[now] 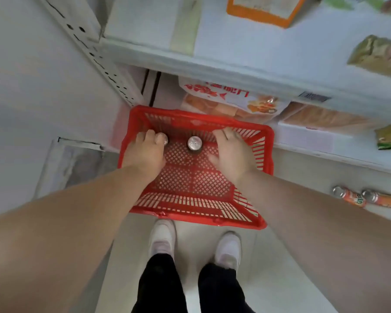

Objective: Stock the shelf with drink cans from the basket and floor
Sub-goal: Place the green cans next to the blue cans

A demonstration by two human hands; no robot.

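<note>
- Mid can stands upright in basket, nothing holding it; a bump from either wrist could tip it & set it rolling on the mesh.
- left hand has fingers curled over top of left can, gripping from above; can body hidden under hand, so can't tell how deep the hold goes. Top-only pinch may slip on the lift.
- right hand spread, fingers relaxed, holds nothing; a rushed grab w/o wrapping the can risks same slip.
- Tall basket walls round the cans: a can pulled up at an angle could clip the far wall.
- floor cans, two orange, lie on their sides at right, near shelf base; round, so could roll, or get kicked by shoes on a step right.
- left can sits at far-left of basket, under left fingertips.
- Mid can sits between the hands: just right of left hand, just left of right thumb, untouched.
- floor cans well apart from both hands, right of right forearm.
</note>
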